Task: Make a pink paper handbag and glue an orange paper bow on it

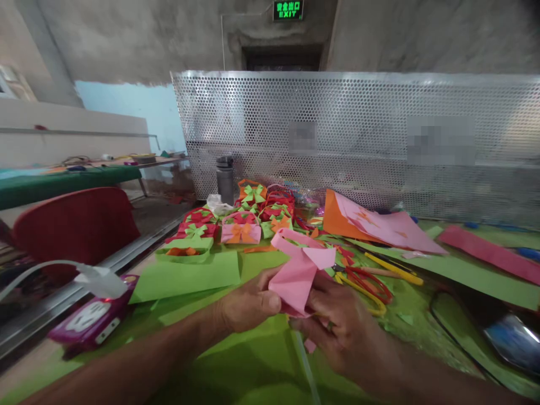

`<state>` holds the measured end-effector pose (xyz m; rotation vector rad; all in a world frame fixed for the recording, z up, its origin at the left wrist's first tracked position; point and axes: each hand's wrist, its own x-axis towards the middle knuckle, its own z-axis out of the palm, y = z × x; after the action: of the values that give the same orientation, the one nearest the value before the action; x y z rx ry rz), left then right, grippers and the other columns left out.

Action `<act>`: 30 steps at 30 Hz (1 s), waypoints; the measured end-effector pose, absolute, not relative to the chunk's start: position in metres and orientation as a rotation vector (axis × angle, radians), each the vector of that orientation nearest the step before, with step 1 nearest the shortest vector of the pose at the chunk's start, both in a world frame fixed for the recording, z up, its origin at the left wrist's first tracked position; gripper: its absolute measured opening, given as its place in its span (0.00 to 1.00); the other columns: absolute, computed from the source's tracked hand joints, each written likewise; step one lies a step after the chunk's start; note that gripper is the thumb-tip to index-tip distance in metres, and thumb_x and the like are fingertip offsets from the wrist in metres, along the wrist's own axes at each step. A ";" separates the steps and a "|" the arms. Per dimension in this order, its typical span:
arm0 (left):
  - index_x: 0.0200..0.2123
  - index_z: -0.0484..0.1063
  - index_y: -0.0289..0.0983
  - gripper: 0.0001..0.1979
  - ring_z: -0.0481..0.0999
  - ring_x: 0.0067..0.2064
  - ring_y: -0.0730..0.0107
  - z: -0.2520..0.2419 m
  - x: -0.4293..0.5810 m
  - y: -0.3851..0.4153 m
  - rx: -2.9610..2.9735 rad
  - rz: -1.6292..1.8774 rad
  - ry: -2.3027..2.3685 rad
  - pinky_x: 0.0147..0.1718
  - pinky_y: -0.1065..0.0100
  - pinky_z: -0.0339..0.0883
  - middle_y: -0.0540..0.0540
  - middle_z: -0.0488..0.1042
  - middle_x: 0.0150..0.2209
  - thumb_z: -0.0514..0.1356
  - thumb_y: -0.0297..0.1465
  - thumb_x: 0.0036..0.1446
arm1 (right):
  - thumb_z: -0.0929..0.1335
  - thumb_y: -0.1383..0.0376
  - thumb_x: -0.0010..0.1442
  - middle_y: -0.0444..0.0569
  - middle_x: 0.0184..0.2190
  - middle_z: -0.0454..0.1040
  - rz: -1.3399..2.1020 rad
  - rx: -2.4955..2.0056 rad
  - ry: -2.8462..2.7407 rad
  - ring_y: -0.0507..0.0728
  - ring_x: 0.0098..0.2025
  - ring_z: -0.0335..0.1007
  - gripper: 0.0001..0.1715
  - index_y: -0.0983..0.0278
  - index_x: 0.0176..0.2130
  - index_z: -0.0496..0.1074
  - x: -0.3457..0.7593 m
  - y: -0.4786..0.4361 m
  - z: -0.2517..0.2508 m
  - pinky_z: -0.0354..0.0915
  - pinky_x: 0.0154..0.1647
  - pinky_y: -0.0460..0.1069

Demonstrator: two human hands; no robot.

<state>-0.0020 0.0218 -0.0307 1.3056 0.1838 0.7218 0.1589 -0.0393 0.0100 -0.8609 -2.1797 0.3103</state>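
Both hands hold a small pink craft handbag (294, 281) above the green work surface, its looped handle upward and its body tilted. My left hand (253, 301) pinches its left side, thumb on the front. At its lower right, my right hand (341, 315) closes round it; some of those fingertips are hidden and the hand is slightly blurred. Under the right hand runs a pale translucent strip (307, 365). Just beyond lie scissors (367, 287) with red and yellow handles. Several small bags with bows stand behind, including a pink bag with an orange bow (241, 232).
Green sheets (189, 275) lie to the left, near a purple power strip (95, 315) with a white plug. A grey bottle (225, 180) stands at the back before a perforated metal panel (358, 107). Pink and orange sheets (379, 225) and a phone-like dark object (512, 340) are right.
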 end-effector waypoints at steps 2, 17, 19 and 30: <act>0.48 0.67 0.30 0.34 0.72 0.37 0.60 -0.032 0.000 0.020 1.321 0.714 0.140 0.34 0.64 0.66 0.38 0.72 0.39 0.63 0.48 0.43 | 0.65 0.70 0.56 0.49 0.39 0.74 0.333 -0.840 -2.172 0.55 0.42 0.68 0.07 0.62 0.34 0.72 0.158 -0.042 0.009 0.65 0.42 0.49; 0.46 0.71 0.34 0.20 0.72 0.36 0.67 -0.031 0.008 0.012 1.079 0.763 0.200 0.37 0.67 0.63 0.42 0.75 0.36 0.57 0.40 0.54 | 0.62 0.66 0.60 0.46 0.30 0.68 0.413 -0.980 -2.077 0.53 0.35 0.63 0.10 0.64 0.27 0.65 0.157 -0.039 0.003 0.60 0.34 0.47; 0.47 0.71 0.35 0.23 0.72 0.39 0.65 -0.033 0.009 0.012 1.025 0.747 0.203 0.39 0.66 0.62 0.41 0.74 0.40 0.54 0.44 0.55 | 0.62 0.66 0.61 0.46 0.32 0.68 0.435 -0.999 -2.072 0.52 0.36 0.63 0.10 0.63 0.28 0.66 0.158 -0.038 0.002 0.61 0.35 0.46; 0.46 0.71 0.34 0.34 0.73 0.40 0.59 -0.030 0.016 0.008 0.945 0.759 0.388 0.36 0.63 0.64 0.39 0.76 0.38 0.46 0.56 0.52 | 0.61 0.71 0.59 0.47 0.42 0.69 0.544 -0.999 -2.170 0.54 0.45 0.63 0.12 0.60 0.37 0.72 0.156 -0.037 0.004 0.62 0.45 0.50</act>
<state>0.0163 0.0077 -0.0298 0.9454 0.3885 0.7592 0.1557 -0.0374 0.0039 -0.9992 -2.1701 0.5440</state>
